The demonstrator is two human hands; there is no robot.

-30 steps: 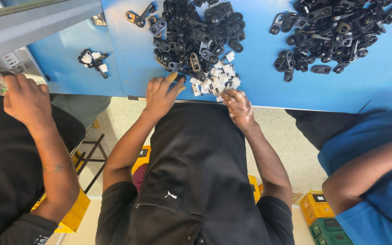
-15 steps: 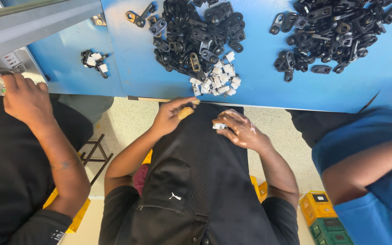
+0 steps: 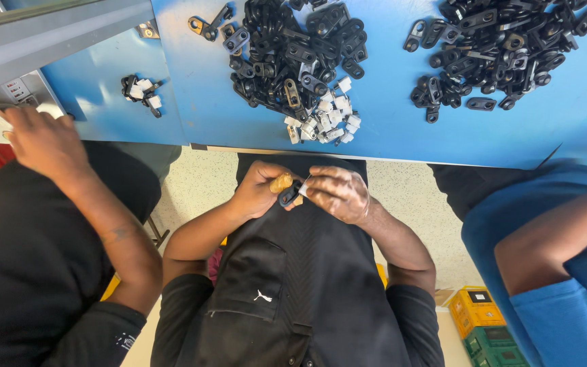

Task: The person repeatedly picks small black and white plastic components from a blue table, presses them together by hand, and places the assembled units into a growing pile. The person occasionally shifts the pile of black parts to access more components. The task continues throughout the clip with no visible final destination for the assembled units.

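Observation:
Both of my hands are held together over my black apron (image 3: 307, 272), below the edge of the blue table (image 3: 388, 139). My left hand (image 3: 258, 191) grips a small black metal link (image 3: 288, 196); its thumb wears a yellowish cover. My right hand (image 3: 339, 194) pinches a small white clip (image 3: 304, 189) against that link. On the table just ahead lie a heap of black links (image 3: 293, 47) and a small cluster of white clips (image 3: 327, 117).
A second heap of black links (image 3: 504, 47) lies at the right. A few links and clips (image 3: 141, 91) sit at the left. A co-worker's hand (image 3: 42, 139) rests at the far left; another co-worker's blue sleeve (image 3: 558, 272) is at the right. Yellow and green crates (image 3: 478, 311) stand on the floor.
My hands drew back from the white clips at the table edge to my lap and came together, now holding a black link and a white clip. The left co-worker's hand shifted slightly.

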